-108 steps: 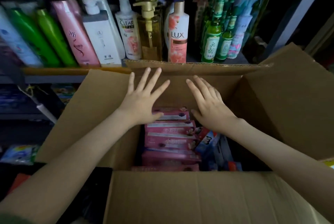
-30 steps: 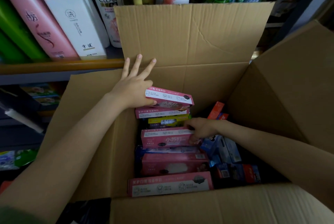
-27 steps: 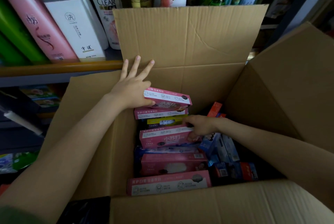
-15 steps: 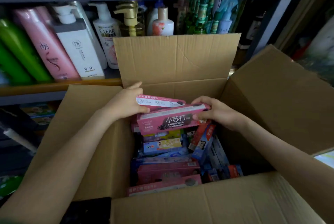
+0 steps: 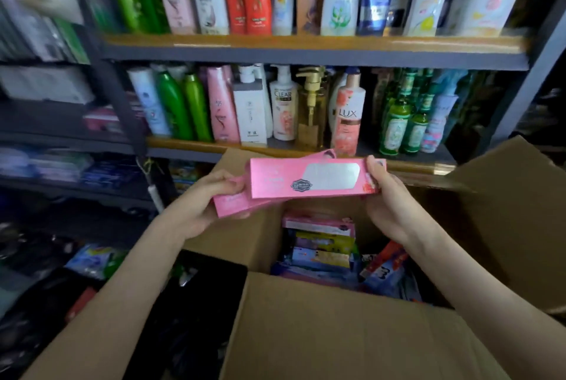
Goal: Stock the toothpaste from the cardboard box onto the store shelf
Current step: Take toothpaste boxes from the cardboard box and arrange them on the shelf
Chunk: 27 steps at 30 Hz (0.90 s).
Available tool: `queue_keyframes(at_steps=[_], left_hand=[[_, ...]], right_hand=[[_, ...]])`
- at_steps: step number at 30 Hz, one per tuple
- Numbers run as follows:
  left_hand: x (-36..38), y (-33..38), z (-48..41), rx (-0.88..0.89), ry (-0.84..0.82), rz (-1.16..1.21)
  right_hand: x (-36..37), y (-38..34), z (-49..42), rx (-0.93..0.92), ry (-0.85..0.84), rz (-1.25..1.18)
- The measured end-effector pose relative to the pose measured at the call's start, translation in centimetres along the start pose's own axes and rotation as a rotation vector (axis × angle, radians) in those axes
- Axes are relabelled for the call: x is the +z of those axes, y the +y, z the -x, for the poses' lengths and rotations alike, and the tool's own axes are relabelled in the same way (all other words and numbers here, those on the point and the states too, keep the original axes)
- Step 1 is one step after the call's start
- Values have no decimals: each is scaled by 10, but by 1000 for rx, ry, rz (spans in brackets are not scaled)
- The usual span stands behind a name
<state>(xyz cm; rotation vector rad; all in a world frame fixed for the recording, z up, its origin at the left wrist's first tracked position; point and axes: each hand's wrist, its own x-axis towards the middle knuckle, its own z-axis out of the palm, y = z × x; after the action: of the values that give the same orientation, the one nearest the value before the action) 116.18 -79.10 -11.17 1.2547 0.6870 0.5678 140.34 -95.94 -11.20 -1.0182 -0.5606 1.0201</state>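
Two tiers of the store shelf (image 5: 306,54) span 10 to 2 o'clock, each lined with upright bottles, and one open cardboard box (image 5: 337,333) sits at 6 o'clock with more toothpaste cartons (image 5: 318,244) inside, too jumbled to count. Above its opening, at centre, two overlapping pink toothpaste boxes (image 5: 275,177) are held level: the left hand (image 5: 199,208) curls round their 9 o'clock ends, the right hand (image 5: 389,205) pinches the front one's 3 o'clock end

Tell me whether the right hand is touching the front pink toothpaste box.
Touching. The head view shows the right hand gripping the right end of the front pink toothpaste box, fingers curled round it.
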Motion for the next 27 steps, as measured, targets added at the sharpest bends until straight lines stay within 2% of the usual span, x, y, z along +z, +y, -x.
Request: queue_keyframes(at_steps=[5,8,11,17,22,27], left_hand=[[-20,-5,53,27,145,51],[-37,-3,74,2,264,74],[-62,6,92,-45,309,107],[-143,22,121,18,510,415],[-237,32,137,20,483,230],[-330,47,142,-2,513,186]], right_hand=[[51,14,13,74,-88,33],[79,24,16,120,-120,53],[114,34,12,134,-117,108],[203,81,-14,102,-82,122],[304,140,-35,103,-128,139],[390,183,-58,131,-136,157]])
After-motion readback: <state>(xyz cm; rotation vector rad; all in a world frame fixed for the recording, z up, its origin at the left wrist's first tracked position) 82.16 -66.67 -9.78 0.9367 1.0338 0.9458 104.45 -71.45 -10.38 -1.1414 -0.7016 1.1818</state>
